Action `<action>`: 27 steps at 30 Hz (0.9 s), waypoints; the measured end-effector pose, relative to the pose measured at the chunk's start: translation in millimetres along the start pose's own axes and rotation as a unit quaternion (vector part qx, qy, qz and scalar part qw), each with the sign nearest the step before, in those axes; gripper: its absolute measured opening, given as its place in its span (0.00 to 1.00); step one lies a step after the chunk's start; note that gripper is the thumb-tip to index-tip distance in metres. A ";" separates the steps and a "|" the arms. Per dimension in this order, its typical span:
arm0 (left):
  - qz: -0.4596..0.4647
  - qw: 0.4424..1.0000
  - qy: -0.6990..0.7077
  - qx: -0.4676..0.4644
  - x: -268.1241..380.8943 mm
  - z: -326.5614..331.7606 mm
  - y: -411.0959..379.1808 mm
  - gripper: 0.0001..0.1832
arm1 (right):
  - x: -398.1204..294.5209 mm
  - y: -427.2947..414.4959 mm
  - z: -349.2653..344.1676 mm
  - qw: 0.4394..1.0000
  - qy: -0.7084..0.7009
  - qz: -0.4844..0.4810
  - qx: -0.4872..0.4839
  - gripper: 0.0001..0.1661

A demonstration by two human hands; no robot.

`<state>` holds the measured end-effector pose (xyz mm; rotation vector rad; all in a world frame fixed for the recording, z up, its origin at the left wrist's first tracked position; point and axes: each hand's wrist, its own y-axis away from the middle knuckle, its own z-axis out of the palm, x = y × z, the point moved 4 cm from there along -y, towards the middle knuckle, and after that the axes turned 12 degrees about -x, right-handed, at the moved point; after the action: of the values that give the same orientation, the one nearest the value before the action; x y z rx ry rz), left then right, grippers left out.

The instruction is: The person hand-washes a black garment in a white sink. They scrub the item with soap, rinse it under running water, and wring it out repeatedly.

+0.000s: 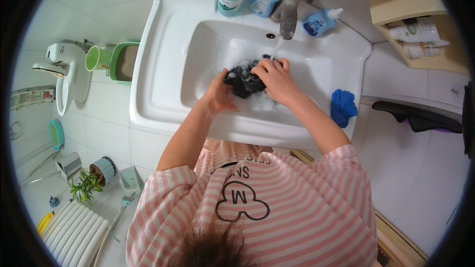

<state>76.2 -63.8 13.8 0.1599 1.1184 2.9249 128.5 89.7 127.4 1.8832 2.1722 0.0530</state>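
A soapy, wet black cloth (245,79) lies bunched in the white washbasin (315,74), with suds around it. At its left edge is my left hand (219,92), the thumb on the cloth and the fingers partly hidden below it. My right hand (276,78) grips the cloth's upper right part with bent fingers. Water runs from the grey faucet (288,18) beside the right fingers. Behind the bowl stand a pump bottle of teal liquid (231,0) and a blue squeeze bottle (266,0); another blue squeeze bottle (319,23) is right of the faucet.
A crumpled blue cloth (343,107) rests on the basin's right rim. Shelves (404,5) with bottles and tubes are at the upper right. On the left are a toilet (70,74), a green cup (98,58), a green tub (115,63), a potted plant (87,185) and a white radiator (74,233).
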 end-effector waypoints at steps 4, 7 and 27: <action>0.039 0.957 0.117 -0.263 -18.5 60.5 20.1 0.48 | -38.1 15.3 -71.3 0.979 0.065 -0.120 0.150 0.12; 0.111 0.914 0.188 -0.343 -18.1 72.9 -0.8 0.46 | -74.1 32.3 -84.3 0.953 0.108 -0.167 0.229 0.11; 0.268 0.953 0.125 -0.063 59.3 94.2 24.0 0.18 | 9.4 59.4 -77.4 0.901 -0.347 0.036 0.258 0.42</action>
<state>27.1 -16.5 105.1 0.1069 1.0429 3.5769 167.5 119.5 212.2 1.8129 1.6935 -1.1031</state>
